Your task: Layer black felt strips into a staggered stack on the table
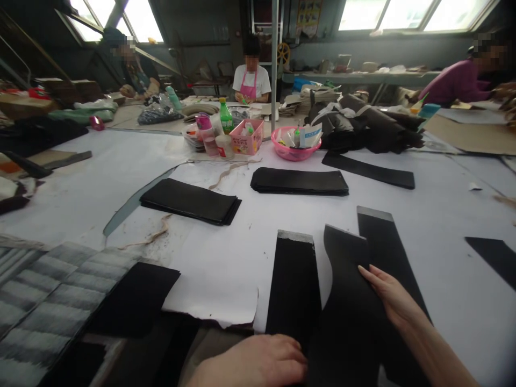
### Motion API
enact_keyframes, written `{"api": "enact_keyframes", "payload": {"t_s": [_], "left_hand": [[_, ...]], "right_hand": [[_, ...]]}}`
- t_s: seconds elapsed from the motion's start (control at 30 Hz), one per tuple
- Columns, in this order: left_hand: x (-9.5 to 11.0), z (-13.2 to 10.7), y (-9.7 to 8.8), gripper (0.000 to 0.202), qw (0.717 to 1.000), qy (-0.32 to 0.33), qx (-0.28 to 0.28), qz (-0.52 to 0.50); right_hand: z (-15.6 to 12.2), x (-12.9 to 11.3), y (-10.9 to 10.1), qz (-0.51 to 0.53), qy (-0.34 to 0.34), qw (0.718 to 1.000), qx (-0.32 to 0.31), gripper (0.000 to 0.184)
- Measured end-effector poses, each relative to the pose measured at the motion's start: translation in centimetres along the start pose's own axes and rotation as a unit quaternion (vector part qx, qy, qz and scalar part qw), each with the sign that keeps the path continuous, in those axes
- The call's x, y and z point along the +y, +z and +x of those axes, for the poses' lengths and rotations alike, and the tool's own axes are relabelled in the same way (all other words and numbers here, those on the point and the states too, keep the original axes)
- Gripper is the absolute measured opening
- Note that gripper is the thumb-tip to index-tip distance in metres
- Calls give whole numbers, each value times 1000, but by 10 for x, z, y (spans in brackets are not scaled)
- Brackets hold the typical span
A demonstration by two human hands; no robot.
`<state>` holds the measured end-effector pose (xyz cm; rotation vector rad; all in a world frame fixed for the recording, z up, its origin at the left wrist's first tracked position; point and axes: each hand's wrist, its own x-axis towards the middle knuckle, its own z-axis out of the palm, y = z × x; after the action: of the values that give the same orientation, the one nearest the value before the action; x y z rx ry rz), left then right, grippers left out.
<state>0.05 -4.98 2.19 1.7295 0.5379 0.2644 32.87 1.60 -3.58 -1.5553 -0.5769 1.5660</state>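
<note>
knuckles of the left hand are shown at the bottom edge, bent beside the lower part of a flat black strip; the fingertips are hidden, so whether anything is gripped by them cannot be told. just to the right, a curved black strip is raised partly off the white-covered table and is held near its right long edge by the right hand, the grip being narrow and partly concealed. by its wavy bend the piece is judged light, thin and supple, springy rather than limp; it is unlikely to be torn, though a crease could be left by a hard pinch. its smooth face may be a little slippery. it is best taken by both long edges, so that the free end is kept from flopping. behind the right hand, a second flat strip is laid; its far end, like that of the first, is marked by a grey band, where fingers are better kept off. farther out, a left stack and a right stack of black pieces are set down. beyond them, a pink basin and a pink box are placed, and a person in a pink apron is seen.
</note>
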Motion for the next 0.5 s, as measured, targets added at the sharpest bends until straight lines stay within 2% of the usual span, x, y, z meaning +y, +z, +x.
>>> {"api": "enact_keyframes", "payload": {"t_s": [0.07,0.13,0.2,0.27,0.37,0.43,0.5], "left_hand": [[-14,-10,0,50,991,-25,30,127],[-29,-15,7,53,974,-43,81,206],[-42,-12,16,51,963,-13,117,242],[-49,-6,21,45,959,53,134,244],[-46,1,20,35,969,125,141,159],[-40,0,14,32,982,109,148,46],[-33,-5,10,30,986,64,144,-59]], "right_hand": [[-2,7,3,1,9,1000,3,24],[-2,13,5,18,23,1000,0,27],[-1,16,8,34,32,999,-4,30],[-1,18,10,36,33,999,-7,33],[-4,18,11,34,33,999,-10,36],[-7,16,12,40,39,998,-12,35],[-11,11,13,52,47,997,-16,34]]}}
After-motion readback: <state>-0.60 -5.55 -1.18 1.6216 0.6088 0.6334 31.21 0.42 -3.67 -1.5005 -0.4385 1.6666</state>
